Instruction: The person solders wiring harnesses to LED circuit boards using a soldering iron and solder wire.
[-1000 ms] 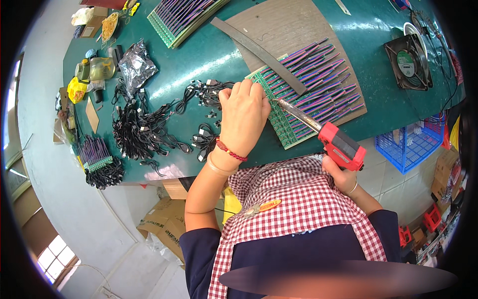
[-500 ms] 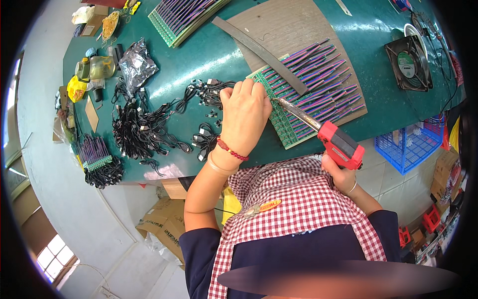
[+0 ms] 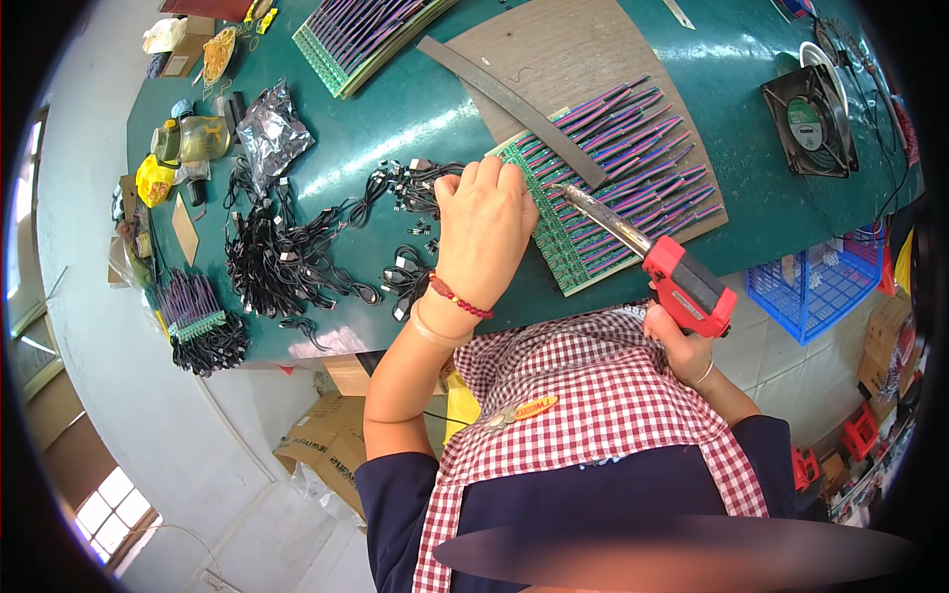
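Green worktable (image 3: 395, 128), pale floor (image 3: 119, 395), cardboard boxes (image 3: 321, 445), bright window (image 3: 109, 494)

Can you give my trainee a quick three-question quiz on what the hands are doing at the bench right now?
1. True or false: the right hand holds a red soldering gun.
2. Where does the left hand rest? A) on the black fan B) at the left edge of the green circuit board panel C) in the blue basket
3. What lies in a heap to the left of the left hand?

Key: 1 true; 2 B; 3 black cables.
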The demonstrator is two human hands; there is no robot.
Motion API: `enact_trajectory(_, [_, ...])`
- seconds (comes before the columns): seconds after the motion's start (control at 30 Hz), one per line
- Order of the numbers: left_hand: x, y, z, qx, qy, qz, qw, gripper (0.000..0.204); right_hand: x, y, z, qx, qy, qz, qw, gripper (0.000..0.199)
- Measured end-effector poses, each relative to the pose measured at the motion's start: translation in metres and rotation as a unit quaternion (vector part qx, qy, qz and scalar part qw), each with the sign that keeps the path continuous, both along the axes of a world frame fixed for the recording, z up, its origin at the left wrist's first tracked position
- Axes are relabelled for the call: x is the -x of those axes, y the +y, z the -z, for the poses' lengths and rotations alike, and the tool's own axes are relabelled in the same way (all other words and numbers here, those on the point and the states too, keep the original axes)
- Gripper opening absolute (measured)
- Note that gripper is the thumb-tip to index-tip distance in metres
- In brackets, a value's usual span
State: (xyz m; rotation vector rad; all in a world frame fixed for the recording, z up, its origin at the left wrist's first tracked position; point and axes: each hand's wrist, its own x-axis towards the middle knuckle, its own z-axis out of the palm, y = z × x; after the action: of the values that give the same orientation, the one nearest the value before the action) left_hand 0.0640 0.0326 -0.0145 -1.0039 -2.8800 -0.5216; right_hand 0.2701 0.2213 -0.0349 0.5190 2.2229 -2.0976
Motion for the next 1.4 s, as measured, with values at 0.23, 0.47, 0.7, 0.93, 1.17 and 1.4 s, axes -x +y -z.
enact_trajectory(0.23, [0.0,0.001,0.0,0.003,0.001,-0.001,1.0,0.011,0.002,0.0,-0.003,0.024,-0.011,0.018,0.999,0.032])
enact_trajectory(0.47, [-0.001,0.001,0.0,0.003,0.003,-0.004,1.0,0.01,0.002,0.001,-0.003,0.037,0.0,0.038,0.999,0.034])
enact_trajectory(0.7, [-0.003,0.003,-0.002,0.02,0.014,-0.018,1.0,0.01,0.009,-0.001,-0.011,0.069,-0.001,0.063,0.996,0.033])
enact_trajectory(0.93, [-0.004,-0.001,-0.008,0.021,-0.018,-0.028,0.999,0.009,0.015,0.001,-0.014,0.091,0.026,0.057,0.994,0.033])
enact_trajectory(1.17, [-0.029,-0.062,-0.05,-0.009,-0.013,-0.125,0.992,0.039,0.02,0.003,-0.017,0.123,0.015,0.091,0.988,0.031])
enact_trajectory(1.4, [-0.059,-0.119,-0.023,0.085,-0.097,-0.102,0.986,0.028,0.045,0.001,-0.035,0.174,0.036,0.106,0.978,0.031])
